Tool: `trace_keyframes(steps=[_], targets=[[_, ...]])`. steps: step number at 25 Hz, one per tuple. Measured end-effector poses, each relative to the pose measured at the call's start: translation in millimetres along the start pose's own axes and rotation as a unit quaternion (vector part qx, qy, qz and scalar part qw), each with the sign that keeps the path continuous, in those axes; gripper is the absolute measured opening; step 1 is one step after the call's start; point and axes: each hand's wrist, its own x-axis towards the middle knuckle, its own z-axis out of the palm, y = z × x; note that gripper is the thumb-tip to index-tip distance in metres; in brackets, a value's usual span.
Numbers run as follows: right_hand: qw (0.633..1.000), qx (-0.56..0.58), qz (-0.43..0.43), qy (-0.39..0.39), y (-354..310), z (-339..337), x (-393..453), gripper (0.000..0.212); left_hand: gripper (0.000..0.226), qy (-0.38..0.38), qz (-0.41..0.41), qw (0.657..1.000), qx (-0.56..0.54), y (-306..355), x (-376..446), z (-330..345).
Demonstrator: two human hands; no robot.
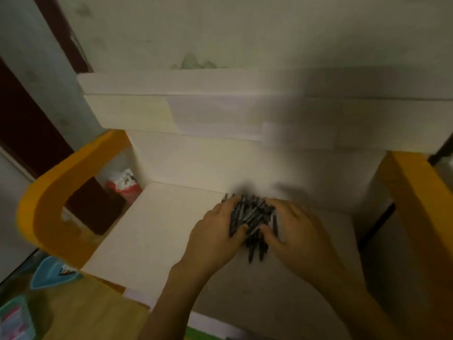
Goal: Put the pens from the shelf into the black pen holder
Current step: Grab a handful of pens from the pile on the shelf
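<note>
A pale wooden shelf, smooth and flat with stepped boards rising behind it, fills most of the view, framed on both sides by thick rounded orange side panels. A mottled off-white wall stands behind. On the shelf lies a heap of slim dark pens, grey-black and crisscrossed. The left hand and right hand cup the heap from either side, fingers curled round the pens. A red-and-white packet sits lower left, blurred.
</note>
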Motion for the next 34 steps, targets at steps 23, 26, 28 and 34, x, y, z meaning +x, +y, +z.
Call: trace_keyframes(steps=[23, 26, 28, 34], targets=[[0.989, -0.119, 0.089, -0.024, 7, 31, 58, 0.045, 0.026, -0.111, -0.100, 0.987, -0.066, -53, 100, 105], [0.989, -0.124, 0.079, -0.035, 7, 31, 63, 0.044, 0.015, -0.109, -0.094, 0.983, -0.112, -53, 102, 99], [0.989, -0.122, 0.076, -0.044, 6, 31, 66, 0.043, 0.015, -0.109, -0.111, 0.980, -0.124, -54, 105, 95], [0.989, -0.125, 0.080, -0.022, -1, 26, 71, 0.048, 0.021, -0.141, -0.172, 0.961, -0.165, -63, 112, 81]])
